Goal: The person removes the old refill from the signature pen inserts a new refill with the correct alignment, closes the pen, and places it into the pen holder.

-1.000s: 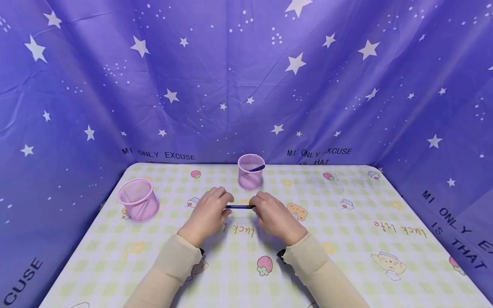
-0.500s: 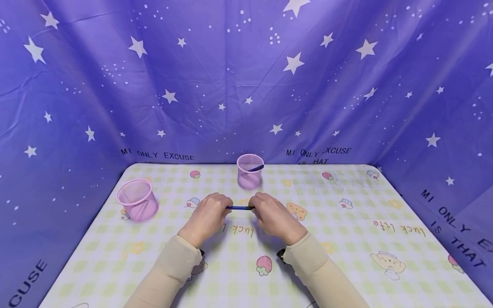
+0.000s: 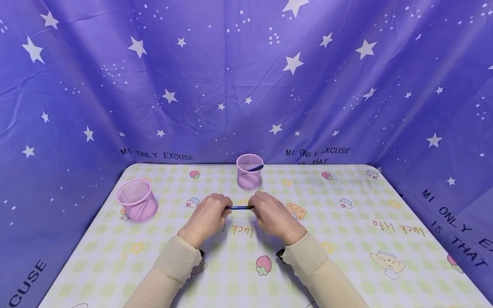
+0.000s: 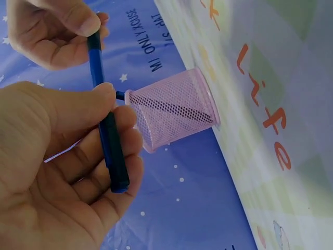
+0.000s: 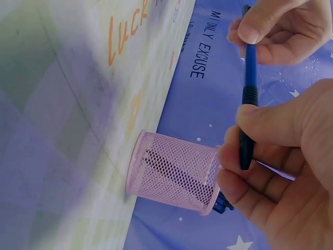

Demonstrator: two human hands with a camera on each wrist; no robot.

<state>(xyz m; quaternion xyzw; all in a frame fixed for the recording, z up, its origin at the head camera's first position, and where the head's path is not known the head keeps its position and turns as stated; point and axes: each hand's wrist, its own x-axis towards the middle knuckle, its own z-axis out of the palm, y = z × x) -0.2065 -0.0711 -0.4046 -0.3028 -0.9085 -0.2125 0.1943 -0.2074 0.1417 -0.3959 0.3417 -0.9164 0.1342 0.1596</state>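
Note:
A blue pen (image 3: 240,208) with a dark grip is held level between both hands above the table. My left hand (image 3: 208,216) pinches its clip end between thumb and fingers, plain in the left wrist view, where the pen's dark end (image 4: 118,179) sticks out past the fingers. My right hand (image 3: 273,216) pinches the ribbed grip near the tip; the dark tip (image 5: 246,153) shows below that thumb in the right wrist view. Just beyond the hands stands a pink mesh pen cup (image 3: 248,180), with another dark blue pen (image 3: 256,168) leaning inside it.
A second pink mesh cup (image 3: 139,207) stands at the left of the table. Under everything lies a green-and-white checked tablecloth (image 3: 346,265) with printed cartoons. A purple star-patterned curtain (image 3: 246,77) hangs behind the table and along its sides.
The fingers of my left hand have curled closer round the pen's end since a second ago. Pen and right hand stay almost in place; both cups stand where they were.

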